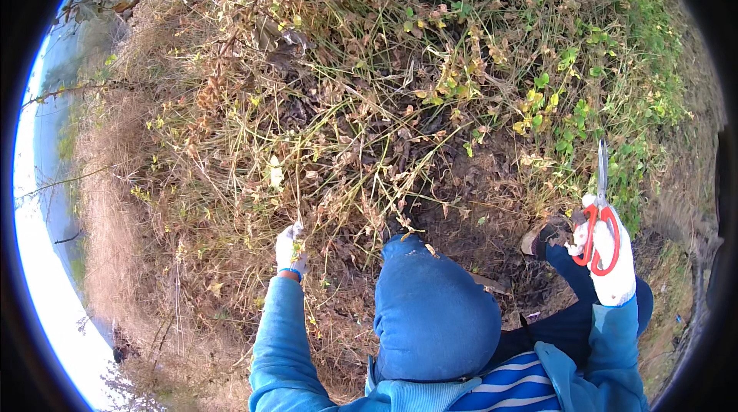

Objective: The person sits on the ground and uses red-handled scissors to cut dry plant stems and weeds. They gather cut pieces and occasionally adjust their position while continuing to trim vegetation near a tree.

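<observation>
My left hand (pixel 292 249), in a white knit glove with a blue cuff, is closed around a thin dry plant stem (pixel 298 181) that rises from the tangle ahead of it. My right hand (pixel 611 256), gloved the same way, holds red-handled scissors (pixel 599 219). Their blades point away from me and look closed together. Before me spreads a mat of dry brown and yellowing plants (pixel 369 141) with some green stems. Long yellow-green stalks (pixel 375 175) cross it in front of my knee.
My bent knee (pixel 435 302) in blue trousers stands between my arms. A shoe (pixel 533 242) rests on dark soil (pixel 478 175) at the right. Greener leaves (pixel 568 124) grow at upper right, and tall dry grass (pixel 109 193) stands at left. Thin bare twigs (pixel 69 178) reach in from the left.
</observation>
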### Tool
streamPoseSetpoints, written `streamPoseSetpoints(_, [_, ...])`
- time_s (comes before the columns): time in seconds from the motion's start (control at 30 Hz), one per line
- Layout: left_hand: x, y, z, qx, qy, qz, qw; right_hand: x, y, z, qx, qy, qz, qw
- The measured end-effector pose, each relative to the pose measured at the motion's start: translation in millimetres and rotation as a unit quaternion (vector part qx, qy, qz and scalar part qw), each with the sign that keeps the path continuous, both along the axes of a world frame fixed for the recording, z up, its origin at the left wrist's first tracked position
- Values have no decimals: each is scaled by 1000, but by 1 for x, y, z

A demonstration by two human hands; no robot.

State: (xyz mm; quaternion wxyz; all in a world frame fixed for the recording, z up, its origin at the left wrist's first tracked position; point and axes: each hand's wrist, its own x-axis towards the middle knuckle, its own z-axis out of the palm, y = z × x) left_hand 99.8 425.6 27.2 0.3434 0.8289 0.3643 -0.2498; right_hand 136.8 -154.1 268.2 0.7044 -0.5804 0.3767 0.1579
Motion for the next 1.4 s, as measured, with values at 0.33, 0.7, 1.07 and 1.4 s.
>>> streamPoseSetpoints(0.33, [2, -124, -38, -227, 53, 253, 939, 9, 0, 9, 1, 35, -46, 998])
streamPoseSetpoints(0.7, [-18, -42, -42, -112, -117, 235, 958, 19, 3, 2, -5, 54, -65, 996])
streamPoseSetpoints(1.07, [146, -47, 166, 504, -22, -408, 761, 11, -2, 0, -11, 32, -68, 997])
streamPoseSetpoints(1.4, [332, 1, 159, 509, -84, -578, 632, 3, -16, -2, -5, -7, -55, 998])
